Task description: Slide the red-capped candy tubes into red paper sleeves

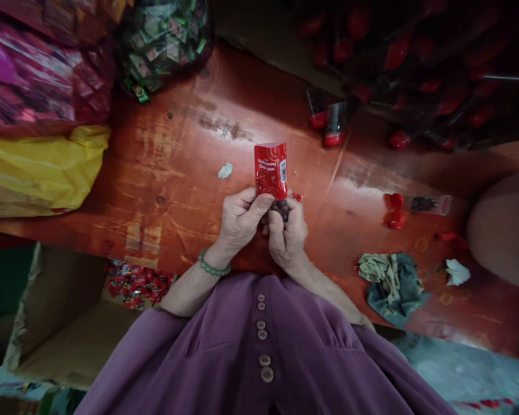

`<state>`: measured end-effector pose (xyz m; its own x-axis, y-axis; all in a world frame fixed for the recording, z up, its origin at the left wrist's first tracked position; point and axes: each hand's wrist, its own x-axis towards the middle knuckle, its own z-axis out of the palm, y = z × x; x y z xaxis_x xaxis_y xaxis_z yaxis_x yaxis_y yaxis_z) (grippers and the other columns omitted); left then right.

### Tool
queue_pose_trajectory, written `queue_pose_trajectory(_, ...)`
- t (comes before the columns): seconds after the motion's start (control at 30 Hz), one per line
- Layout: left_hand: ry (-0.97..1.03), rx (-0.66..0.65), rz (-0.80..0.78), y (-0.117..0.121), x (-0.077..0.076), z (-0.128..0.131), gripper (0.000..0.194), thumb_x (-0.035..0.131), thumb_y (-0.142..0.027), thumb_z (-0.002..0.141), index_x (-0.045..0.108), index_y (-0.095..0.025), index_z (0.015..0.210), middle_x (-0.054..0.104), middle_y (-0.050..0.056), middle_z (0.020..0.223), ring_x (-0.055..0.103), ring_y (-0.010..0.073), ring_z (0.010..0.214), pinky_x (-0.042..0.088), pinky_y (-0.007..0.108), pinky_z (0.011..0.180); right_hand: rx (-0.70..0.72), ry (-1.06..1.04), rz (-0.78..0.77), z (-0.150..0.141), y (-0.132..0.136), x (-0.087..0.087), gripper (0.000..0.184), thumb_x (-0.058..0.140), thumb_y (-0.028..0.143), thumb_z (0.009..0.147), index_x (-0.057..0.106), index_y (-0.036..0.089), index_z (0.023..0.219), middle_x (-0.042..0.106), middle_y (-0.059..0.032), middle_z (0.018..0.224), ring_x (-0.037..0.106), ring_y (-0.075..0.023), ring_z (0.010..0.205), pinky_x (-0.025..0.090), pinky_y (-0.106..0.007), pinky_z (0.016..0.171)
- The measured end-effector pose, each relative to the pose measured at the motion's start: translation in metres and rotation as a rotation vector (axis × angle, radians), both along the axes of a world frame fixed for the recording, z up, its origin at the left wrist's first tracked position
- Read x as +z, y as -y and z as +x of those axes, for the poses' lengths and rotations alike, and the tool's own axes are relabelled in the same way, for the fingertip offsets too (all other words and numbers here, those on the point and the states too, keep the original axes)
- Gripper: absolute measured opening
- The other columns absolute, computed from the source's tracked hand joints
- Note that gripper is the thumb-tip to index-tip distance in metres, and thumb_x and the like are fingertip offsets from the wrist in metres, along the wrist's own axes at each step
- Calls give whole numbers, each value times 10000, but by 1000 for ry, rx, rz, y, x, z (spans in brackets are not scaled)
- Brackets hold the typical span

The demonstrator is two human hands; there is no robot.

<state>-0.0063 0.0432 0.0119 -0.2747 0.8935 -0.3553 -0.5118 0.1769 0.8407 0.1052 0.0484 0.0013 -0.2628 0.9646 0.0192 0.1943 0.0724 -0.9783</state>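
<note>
A small red printed packet (271,173) with a barcode stands out above my hands, over the wooden table. My left hand (243,222) grips its lower left corner, thumb on the front; a green bead bracelet (215,265) circles that wrist. At the packet's lower end is a dark brown, shiny, rounded thing (280,208), pinched between the thumb and curled fingers of my right hand (289,233). Its kind does not show, and the fingers hide part of it. A small red piece (296,197) shows just beyond my right fingers.
Bags of green-wrapped pieces (168,40) and pink packets (60,75) lie at left, near a yellow bag (43,167). Clear containers with red ends (336,124) fill the back right. Rags (393,282) lie right; an open cardboard box (64,323) stands below left.
</note>
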Motion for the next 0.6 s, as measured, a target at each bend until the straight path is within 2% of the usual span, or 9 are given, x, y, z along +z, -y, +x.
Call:
queue_pose_trajectory(0.07, -78, 13, 64, -1, 3, 2, 407, 746, -584, 760, 744, -177, 738, 674, 0, 599, 582, 103, 495, 473, 216, 470, -39, 53, 61, -1, 0, -1, 262, 536, 432, 966, 500, 253, 1154, 591, 2, 793, 578, -136, 659, 485, -278, 580)
queue_pose_trajectory(0.13, -93, 0, 104, -2, 6, 1, 384, 739, -558, 781, 732, -179, 715, 665, -6, 590, 571, 95, 489, 476, 211, 472, -21, 24, 44, -1, -3, 2, 257, 515, 452, 972, 494, 251, 1131, 576, 14, 759, 560, -126, 617, 478, -273, 561)
queue_pose_trajectory(0.23, 25, -65, 113, -3, 14, -2, 400, 754, -578, 755, 735, -178, 732, 619, -16, 514, 501, 89, 388, 439, 220, 391, 89, -127, -72, -1, -7, 15, 249, 472, 492, 988, 478, 254, 1059, 530, 56, 695, 486, -83, 500, 433, -233, 487)
queue_pose_trajectory(0.3, 86, -93, 142, -3, 21, -5, 432, 776, -597, 717, 757, -175, 805, 683, 10, 590, 514, 98, 384, 450, 237, 379, 165, -182, -115, 0, -8, 24, 251, 466, 500, 990, 473, 255, 1046, 516, 69, 686, 466, -71, 478, 417, -222, 474)
queue_pose_trajectory(0.4, 101, -61, 216, 0, 29, -9, 409, 822, -552, 683, 782, -171, 826, 769, 67, 774, 653, 148, 535, 545, 267, 495, 187, -94, -9, 0, -3, 33, 249, 475, 488, 987, 490, 251, 1063, 514, 61, 696, 473, -82, 512, 420, -240, 509)
queue_pose_trajectory(0.5, 103, -56, 265, 5, 34, -10, 326, 842, -483, 688, 794, -176, 786, 784, 82, 822, 727, 195, 698, 602, 292, 647, 149, 21, 108, 2, 4, 37, 253, 494, 482, 975, 513, 243, 1056, 522, 42, 720, 480, -99, 560, 422, -262, 546)
queue_pose_trajectory(0.6, 102, -136, 229, 14, 39, -10, 352, 816, -487, 715, 801, -172, 870, 790, 103, 962, 679, 148, 563, 565, 259, 498, 217, -96, -12, 3, 10, 40, 254, 475, 490, 986, 509, 240, 1008, 506, 56, 688, 473, -85, 521, 413, -243, 515)
